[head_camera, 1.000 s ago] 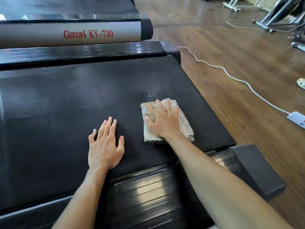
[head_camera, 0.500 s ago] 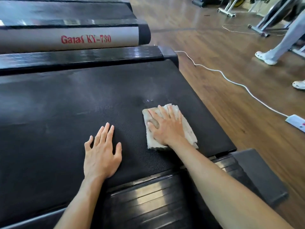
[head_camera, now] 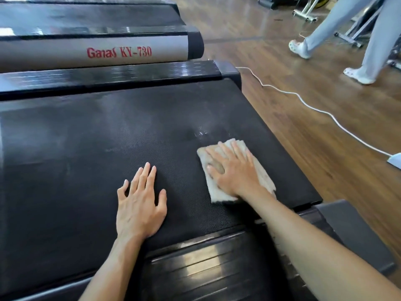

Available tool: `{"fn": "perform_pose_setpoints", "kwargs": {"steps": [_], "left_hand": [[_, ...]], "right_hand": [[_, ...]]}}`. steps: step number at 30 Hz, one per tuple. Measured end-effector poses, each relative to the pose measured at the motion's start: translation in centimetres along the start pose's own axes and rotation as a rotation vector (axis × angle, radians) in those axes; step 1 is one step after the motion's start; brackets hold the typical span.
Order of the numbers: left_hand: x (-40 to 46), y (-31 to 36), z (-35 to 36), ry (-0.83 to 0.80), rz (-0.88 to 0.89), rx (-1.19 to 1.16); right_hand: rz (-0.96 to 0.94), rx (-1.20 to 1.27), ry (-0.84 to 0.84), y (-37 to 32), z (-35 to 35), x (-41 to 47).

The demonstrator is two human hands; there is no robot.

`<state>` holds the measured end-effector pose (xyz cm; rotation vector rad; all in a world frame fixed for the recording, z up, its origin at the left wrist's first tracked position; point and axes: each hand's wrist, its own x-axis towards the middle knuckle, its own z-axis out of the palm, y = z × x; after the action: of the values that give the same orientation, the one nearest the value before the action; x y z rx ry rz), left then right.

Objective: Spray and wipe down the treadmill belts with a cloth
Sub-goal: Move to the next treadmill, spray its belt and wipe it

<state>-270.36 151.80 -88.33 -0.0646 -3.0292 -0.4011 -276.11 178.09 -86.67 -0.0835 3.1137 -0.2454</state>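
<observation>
Two hands: both flat on the treadmill belt (head_camera: 91,153), palms down.
Left hand (head_camera: 141,205): fingers straight, close together, thumb out to the side; presses bare belt, holds nothing.
Right hand (head_camera: 233,170): fingers straight and slightly spread; presses down on the cloth (head_camera: 219,192), not curled round it.
Cloth: beige, folded into a rough rectangle, lying flat on the belt near its right edge and rear end; mostly covered by the right hand.
Belt: black, textured; small wet droplets (head_camera: 201,133) just beyond the cloth; faint pale smears across the middle.
Side rail (head_camera: 108,76): glossy black, runs along the far edge of the belt.
Neighbouring treadmill (head_camera: 119,53): grey panel with red lettering "Ganas KY-730", beyond the rail.
Near rail (head_camera: 206,272): ribbed black strip under the forearms.
Floor (head_camera: 314,148): brown wood planks; white cable (head_camera: 303,103) runs across it to a white power strip (head_camera: 395,160) at the right edge.
Other person: legs in pale blue trousers (head_camera: 377,35) and white shoes, top right, on the floor.
Containers: cannot tell, no spray bottle visible.
Change vs earlier: both hands and cloth keep the same pose and spot on the belt; camera tilted slightly, the belt sits lower in view; the walking person's legs now show much more, further into view from the right.
</observation>
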Motion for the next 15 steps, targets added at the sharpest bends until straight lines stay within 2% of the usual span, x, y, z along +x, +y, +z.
{"fn": "perform_pose_setpoints", "kwargs": {"steps": [4, 8, 12, 15], "left_hand": [[0.0, 0.0, 0.0, -0.006, 0.001, 0.016], [0.0, 0.0, -0.1, -0.005, -0.003, 0.005], [0.0, 0.0, 0.1, 0.007, -0.003, -0.012], [-0.1, 0.0, 0.1, 0.000, -0.004, 0.004]], "right_hand": [[0.048, -0.031, -0.071, -3.9, 0.0, 5.9], [-0.162, 0.007, -0.057, -6.5, 0.1, 1.5], [-0.372, 0.068, -0.084, -2.1, -0.4, -4.5], [-0.291, 0.010, -0.066, 1.2, -0.6, -2.3]]}}
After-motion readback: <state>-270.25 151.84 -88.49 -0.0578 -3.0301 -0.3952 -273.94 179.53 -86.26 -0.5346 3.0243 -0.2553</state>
